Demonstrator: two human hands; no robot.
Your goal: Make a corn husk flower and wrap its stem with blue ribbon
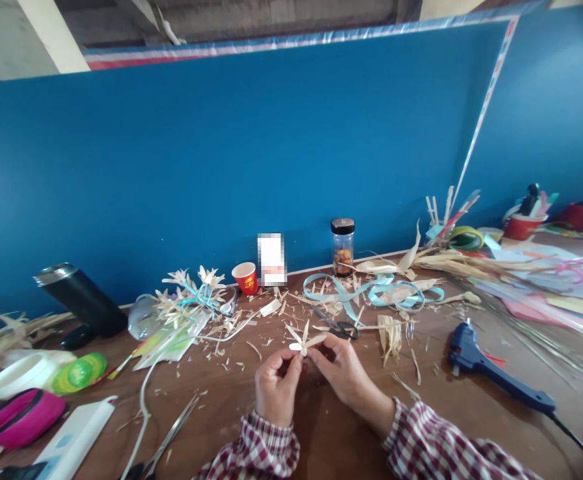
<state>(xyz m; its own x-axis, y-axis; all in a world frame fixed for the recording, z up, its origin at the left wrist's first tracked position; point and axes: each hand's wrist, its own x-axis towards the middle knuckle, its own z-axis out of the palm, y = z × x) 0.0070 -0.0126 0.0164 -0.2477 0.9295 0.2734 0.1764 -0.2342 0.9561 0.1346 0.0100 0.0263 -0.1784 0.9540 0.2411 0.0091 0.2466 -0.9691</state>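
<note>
A small pale flower with narrow pointed petals (304,337), seemingly of dried husk, is held up between my two hands above the brown table. My left hand (278,387) pinches it from the left, close to its centre. From the right, my right hand (344,373) has thumb and fingers closed on a petal. Just beyond the hands lie black-handled scissors (346,329) among husk scraps. A bundle of husk strips (390,339) rests right of them. Farther right is a blue glue gun (496,373) with its cord running off the front edge.
Finished-looking husk flowers (191,293) lie at left behind a white cable (144,393). Open scissors (174,433) are at front left. A red paper cup (246,279), a lidded jar (342,248) and blue ribbon (341,293) line the blue partition (251,153). A dark thermos (81,300) leans at left.
</note>
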